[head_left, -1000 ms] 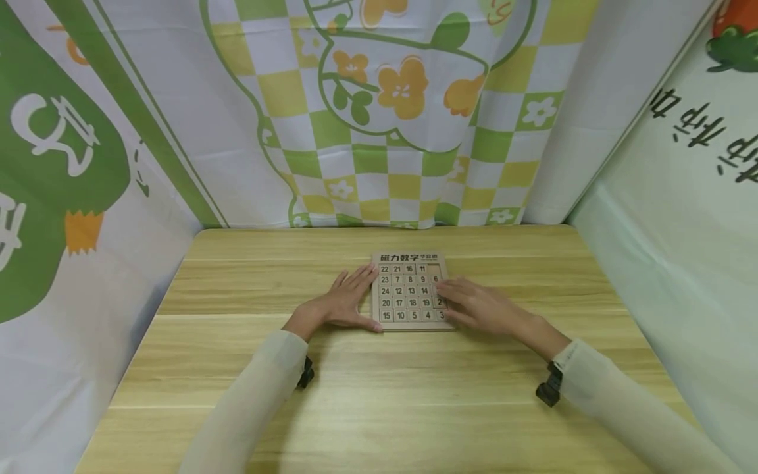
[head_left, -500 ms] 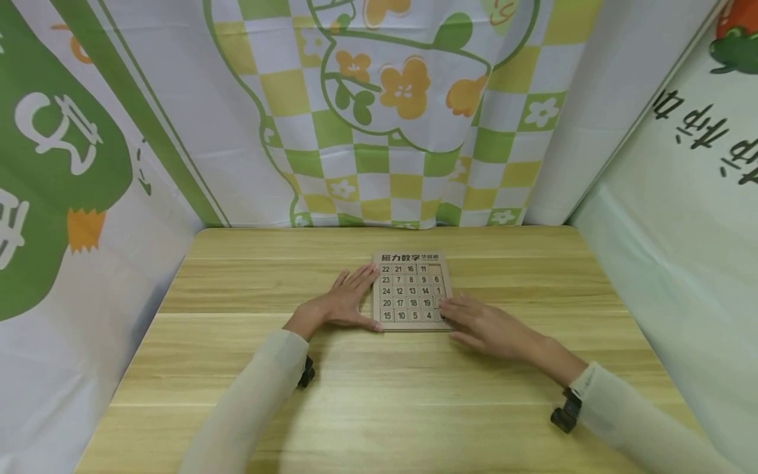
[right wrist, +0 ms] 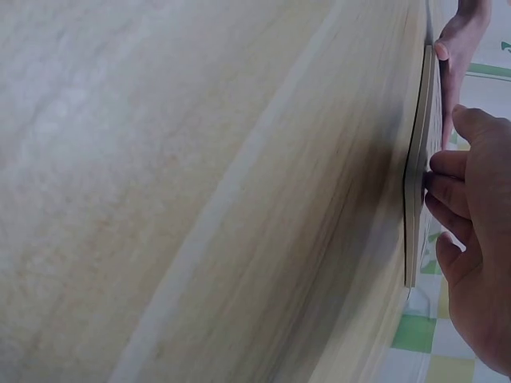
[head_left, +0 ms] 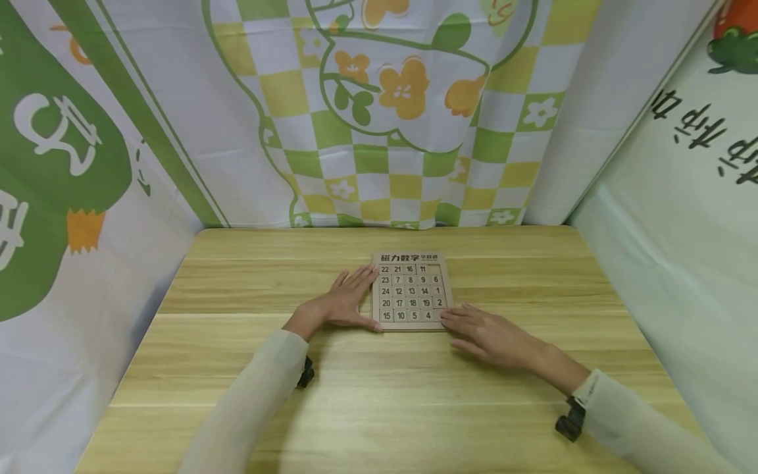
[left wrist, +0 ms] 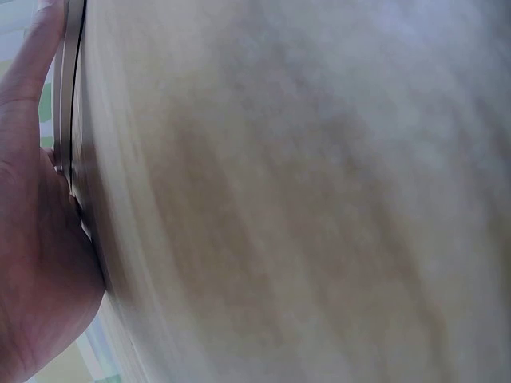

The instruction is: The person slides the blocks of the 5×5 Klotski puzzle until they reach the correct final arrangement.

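A wooden number slide puzzle (head_left: 405,296) lies flat on the table, its rows of numbered square tiles under a printed heading. The vacant cell (head_left: 434,269) is at its top right. My left hand (head_left: 341,305) rests along the puzzle's left edge, fingers spread toward the top corner and thumb at the lower corner. My right hand (head_left: 491,336) touches the bottom right tile with its fingertips, covering that tile's number. In the right wrist view the puzzle (right wrist: 419,167) appears edge-on, the right fingers (right wrist: 449,195) at its top face.
The wooden table (head_left: 379,408) extends around the puzzle on every side. A checkered, flowered cloth (head_left: 403,178) hangs behind its far edge. White printed sheets flank it left and right. Each wrist wears a small black device.
My right hand has slid down the puzzle's right column toward me, uncovering the tiles 1 and 2 and covering the bottom right tile. The left hand has stayed in place.
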`<state>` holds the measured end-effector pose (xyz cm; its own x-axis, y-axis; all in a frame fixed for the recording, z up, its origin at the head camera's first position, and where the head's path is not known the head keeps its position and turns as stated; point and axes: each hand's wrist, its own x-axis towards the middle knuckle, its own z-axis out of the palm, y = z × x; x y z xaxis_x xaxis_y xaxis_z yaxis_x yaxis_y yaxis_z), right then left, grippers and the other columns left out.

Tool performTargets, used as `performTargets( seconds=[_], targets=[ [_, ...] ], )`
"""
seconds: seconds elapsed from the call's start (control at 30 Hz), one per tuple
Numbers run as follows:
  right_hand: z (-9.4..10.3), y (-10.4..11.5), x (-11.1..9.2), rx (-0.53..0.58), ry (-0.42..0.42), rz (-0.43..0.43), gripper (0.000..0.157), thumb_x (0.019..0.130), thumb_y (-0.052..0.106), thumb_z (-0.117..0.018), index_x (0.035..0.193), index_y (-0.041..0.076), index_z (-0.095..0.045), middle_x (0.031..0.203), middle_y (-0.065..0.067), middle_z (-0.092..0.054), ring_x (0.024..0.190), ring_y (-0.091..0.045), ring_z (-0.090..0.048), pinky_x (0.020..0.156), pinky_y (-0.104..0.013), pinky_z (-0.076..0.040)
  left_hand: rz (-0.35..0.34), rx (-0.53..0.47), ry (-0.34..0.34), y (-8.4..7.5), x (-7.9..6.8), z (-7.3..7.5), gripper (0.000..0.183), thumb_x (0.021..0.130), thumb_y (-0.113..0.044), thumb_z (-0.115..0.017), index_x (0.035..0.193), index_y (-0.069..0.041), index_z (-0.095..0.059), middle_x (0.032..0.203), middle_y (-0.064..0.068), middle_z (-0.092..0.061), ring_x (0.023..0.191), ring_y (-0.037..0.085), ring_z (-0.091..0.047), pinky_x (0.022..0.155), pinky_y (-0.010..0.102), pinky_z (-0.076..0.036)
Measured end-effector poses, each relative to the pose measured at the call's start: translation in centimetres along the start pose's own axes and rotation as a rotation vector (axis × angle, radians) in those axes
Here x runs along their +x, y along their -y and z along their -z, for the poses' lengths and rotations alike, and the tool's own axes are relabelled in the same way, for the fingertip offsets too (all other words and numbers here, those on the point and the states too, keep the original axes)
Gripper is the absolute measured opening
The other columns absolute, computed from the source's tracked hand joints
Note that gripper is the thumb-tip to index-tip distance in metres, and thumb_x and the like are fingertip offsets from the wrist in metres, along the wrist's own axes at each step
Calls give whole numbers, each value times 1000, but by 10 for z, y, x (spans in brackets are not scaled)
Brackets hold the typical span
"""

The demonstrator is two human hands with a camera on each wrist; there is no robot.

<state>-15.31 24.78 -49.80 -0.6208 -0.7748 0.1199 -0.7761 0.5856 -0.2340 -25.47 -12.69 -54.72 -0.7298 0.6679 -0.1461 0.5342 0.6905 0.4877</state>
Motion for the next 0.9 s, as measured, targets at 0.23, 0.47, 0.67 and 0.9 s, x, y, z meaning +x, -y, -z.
performTargets(
  seconds=[0.23, 0.47, 0.67, 0.9],
  targets=[
    [1, -1, 2, -1, -6, 11, 54, 106, 34, -65, 148, 0, -59, 154, -19, -56, 144, -39, -52, 120, -60, -38, 3, 4, 4, 1, 1, -1, 140, 76, -86, -71, 171, -18, 6, 177, -1, 15, 164, 19, 13, 130, 50, 15],
    [0, -10, 10, -15, -11, -9, 53, 108, 33, -63, 149, 0, -59, 155, -20, -56, 144, -40, -52, 117, -57, -44, -8, -7, -7, 3, 2, -2, 142, 74, -91, -68, 172, -17, 4, 178, 2, 12, 164, 21, 11, 130, 53, 12],
    [0, -19, 20, -19, 1, -25, 52, 108, 33, -63, 149, 2, -59, 155, -18, -56, 146, -38, -51, 120, -55, -42, -19, -24, -6, -3, -2, 3, 141, 76, -89, -68, 171, -13, 3, 178, 7, 10, 165, 27, 9, 130, 56, 11],
    [3, -22, 26, 5, -10, -28, 51, 107, 31, -65, 147, 0, -60, 152, -19, -59, 143, -40, -53, 118, -56, -43, -7, -10, 0, -2, -2, 2, 142, 74, -92, -66, 172, -16, 4, 178, 4, 12, 164, 24, 11, 130, 53, 13]
  ],
)
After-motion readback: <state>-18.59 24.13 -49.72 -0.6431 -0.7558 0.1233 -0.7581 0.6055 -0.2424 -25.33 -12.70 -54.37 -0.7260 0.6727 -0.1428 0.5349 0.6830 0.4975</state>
